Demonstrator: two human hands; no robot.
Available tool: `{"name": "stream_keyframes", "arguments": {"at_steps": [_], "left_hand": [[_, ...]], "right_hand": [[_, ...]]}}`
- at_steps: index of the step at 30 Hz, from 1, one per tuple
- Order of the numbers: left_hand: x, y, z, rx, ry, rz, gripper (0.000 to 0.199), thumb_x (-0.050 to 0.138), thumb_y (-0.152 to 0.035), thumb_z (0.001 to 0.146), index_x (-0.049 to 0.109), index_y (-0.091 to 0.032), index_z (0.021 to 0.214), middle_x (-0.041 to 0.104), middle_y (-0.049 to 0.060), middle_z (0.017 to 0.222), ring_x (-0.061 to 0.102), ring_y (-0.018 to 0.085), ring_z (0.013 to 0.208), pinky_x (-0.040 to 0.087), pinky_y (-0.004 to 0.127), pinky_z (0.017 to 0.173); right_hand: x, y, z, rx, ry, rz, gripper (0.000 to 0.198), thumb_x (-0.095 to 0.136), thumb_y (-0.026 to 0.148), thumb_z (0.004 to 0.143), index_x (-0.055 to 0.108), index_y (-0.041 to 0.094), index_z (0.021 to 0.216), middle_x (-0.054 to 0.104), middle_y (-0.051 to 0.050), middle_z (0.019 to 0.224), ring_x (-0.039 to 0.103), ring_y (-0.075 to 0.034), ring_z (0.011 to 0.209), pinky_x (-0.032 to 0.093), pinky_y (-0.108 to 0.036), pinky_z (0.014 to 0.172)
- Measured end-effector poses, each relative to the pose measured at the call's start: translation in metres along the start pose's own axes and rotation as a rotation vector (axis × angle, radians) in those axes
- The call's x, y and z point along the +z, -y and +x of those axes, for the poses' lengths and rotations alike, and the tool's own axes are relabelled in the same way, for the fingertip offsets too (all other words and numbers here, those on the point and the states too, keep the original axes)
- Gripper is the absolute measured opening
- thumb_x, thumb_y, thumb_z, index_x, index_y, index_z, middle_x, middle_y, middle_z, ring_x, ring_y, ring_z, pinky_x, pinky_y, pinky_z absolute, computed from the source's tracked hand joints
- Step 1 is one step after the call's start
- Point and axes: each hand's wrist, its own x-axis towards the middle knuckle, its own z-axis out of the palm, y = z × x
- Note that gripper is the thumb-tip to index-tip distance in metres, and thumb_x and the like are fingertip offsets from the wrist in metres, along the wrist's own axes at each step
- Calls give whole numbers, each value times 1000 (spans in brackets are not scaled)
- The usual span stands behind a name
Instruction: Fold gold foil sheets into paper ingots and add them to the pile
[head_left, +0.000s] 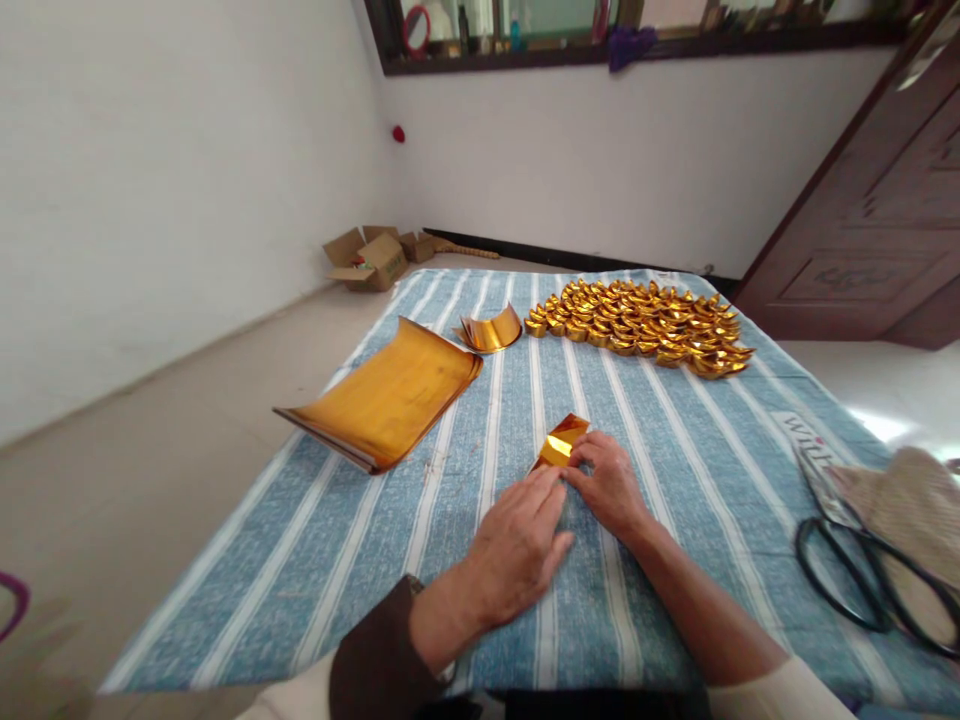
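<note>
A small piece of gold foil paper [559,447], partly folded, lies on the cloth in front of me. My left hand [517,540] rests over its near end, with the fingers together and pressed onto the paper. At the paper's right edge, my right hand [606,482] pinches it between thumb and fingers. The near end of the paper is hidden under my fingers. Farther back is a heap of folded gold paper ingots [637,325]. To the left lies a stack of large gold foil sheets [390,395], and behind it some small curled gold sheets [491,330].
A striped blue and white cloth [465,560] covers the table. Black-handled scissors [847,540] lie at the right edge beside a beige knitted fabric [911,505]. Beyond the table, an open cardboard box [375,262] stands on the floor by the wall; a dark wooden door [862,220] is at right.
</note>
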Motion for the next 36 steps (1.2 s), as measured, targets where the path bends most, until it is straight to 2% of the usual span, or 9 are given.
{"name": "stream_keyframes", "arguments": {"at_steps": [4,7,10,15,21,24,27,31,36], "left_hand": [[28,7,14,-54,-30,72,44,54,-23,88,47,-3,127,54,26,132,51,34,125,46,49,103],[37,14,13,-60,-30,112,43,53,-28,91,49,-5,127,56,23,130,53,34,123,47,50,102],[33,16,13,-73,-24,107,38,52,-29,91,52,-9,124,57,20,129,54,32,121,48,49,100],[19,19,24,-103,21,43,16,50,-19,91,62,-15,101,65,11,109,60,26,107,51,44,93],[19,36,34,-79,24,-39,24,40,-8,92,63,-16,89,66,7,95,61,19,90,52,35,83],[19,38,39,-128,-7,-65,24,41,-7,91,63,-16,86,66,7,93,60,19,90,50,33,85],[16,37,43,-255,-22,-36,17,49,-8,87,63,-16,82,64,6,89,59,20,90,49,34,84],[10,36,46,-434,11,-6,2,61,-14,81,61,-16,80,62,5,88,58,21,88,47,33,78],[3,40,52,-517,90,-35,5,63,-17,76,61,-18,80,61,4,85,59,19,82,44,29,72]], "right_hand": [[3,-1,0,4,-11,-8,14,67,14,73,59,21,64,64,-4,85,57,-21,84,44,-39,81],[3,-1,1,4,-20,12,13,66,14,73,58,21,65,63,-4,84,57,-21,83,45,-39,81],[2,-1,0,17,-22,56,13,62,12,74,58,21,66,64,-4,82,58,-21,82,46,-37,79],[-6,-4,1,41,-97,61,11,55,16,78,60,22,71,64,-3,78,60,-20,78,48,-34,76],[-18,-16,29,104,-192,-43,20,51,32,87,67,21,82,69,-6,85,62,-22,84,46,-35,79],[-14,-25,49,132,-167,-115,26,49,29,87,70,21,74,68,-6,79,62,-22,80,45,-35,76],[-7,-33,60,124,-118,-163,21,58,28,83,71,23,67,68,-6,83,63,-23,86,45,-34,79],[-4,-40,60,99,-46,-192,9,67,29,77,74,25,73,69,-6,97,63,-24,95,46,-38,84],[-11,-41,58,40,64,-180,8,71,30,74,75,24,77,67,-8,107,62,-27,101,47,-42,90]]}}
